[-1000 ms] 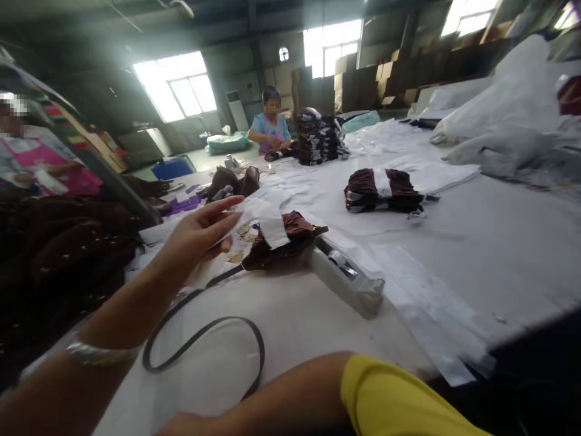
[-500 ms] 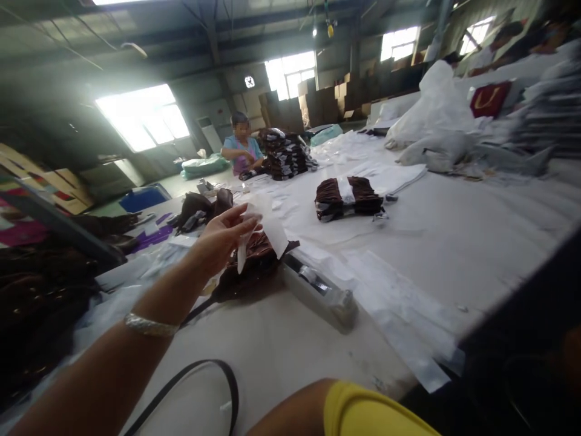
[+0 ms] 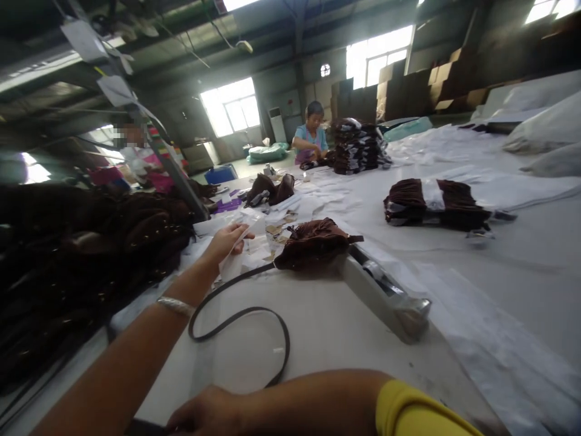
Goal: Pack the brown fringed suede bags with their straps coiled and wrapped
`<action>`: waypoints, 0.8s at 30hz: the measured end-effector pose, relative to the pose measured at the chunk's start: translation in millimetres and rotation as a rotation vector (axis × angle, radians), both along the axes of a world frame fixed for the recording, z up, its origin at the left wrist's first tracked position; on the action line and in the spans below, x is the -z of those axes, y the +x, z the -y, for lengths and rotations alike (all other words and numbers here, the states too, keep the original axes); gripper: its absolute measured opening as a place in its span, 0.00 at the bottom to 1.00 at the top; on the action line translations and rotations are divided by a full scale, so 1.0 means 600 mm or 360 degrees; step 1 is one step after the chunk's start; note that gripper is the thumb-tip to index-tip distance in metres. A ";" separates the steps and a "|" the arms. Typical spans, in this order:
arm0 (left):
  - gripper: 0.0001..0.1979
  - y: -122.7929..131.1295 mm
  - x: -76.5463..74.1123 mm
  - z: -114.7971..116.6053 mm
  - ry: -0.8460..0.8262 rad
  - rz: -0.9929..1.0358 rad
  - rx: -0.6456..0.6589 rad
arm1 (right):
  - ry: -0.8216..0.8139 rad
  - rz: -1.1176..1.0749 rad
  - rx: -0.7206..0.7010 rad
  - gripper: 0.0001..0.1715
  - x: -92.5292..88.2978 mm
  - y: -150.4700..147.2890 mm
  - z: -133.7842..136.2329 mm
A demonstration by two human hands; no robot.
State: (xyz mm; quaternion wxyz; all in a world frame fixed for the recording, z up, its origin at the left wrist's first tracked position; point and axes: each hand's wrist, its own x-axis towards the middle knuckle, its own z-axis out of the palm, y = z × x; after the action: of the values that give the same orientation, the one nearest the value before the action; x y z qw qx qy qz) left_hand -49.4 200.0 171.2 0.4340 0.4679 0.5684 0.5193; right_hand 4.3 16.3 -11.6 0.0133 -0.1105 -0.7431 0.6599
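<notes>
My left hand (image 3: 227, 242) pinches a thin, translucent white sheet (image 3: 254, 233), which hangs beside its fingers. To the right of it lies a dark brown fringed bag (image 3: 320, 242), with its long dark strap (image 3: 245, 310) looped across the white table. At the bottom edge, my right hand (image 3: 206, 413) is curled closed around a dark flat strip that looks like part of this strap; its fingertips are partly hidden. A grey tape dispenser (image 3: 385, 297) stands against the bag's right side.
A wrapped brown fringed bundle (image 3: 436, 203) lies on the table (image 3: 503, 284) at right. Dark bags are heaped (image 3: 91, 266) at left, beside a slanted metal post (image 3: 175, 175). Across the table, a person (image 3: 311, 136) works by a tall stack (image 3: 358, 145). White sheets (image 3: 494, 339) line the near right.
The view has swung left. My left hand, with the white sheet, has moved from in front of the brown bag to its left. My right hand has come into view at the bottom.
</notes>
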 end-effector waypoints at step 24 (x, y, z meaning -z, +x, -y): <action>0.29 -0.351 0.129 0.235 0.0128 -0.0926 -0.1086 | -0.0180 -0.0233 0.0059 0.15 -0.026 0.007 0.019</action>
State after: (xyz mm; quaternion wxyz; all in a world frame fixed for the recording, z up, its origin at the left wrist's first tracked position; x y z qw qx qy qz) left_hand -259.8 59.1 93.6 0.0415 0.3967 0.7679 0.5013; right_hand 8.5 4.9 3.7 0.0735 -0.0763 -0.6995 0.7068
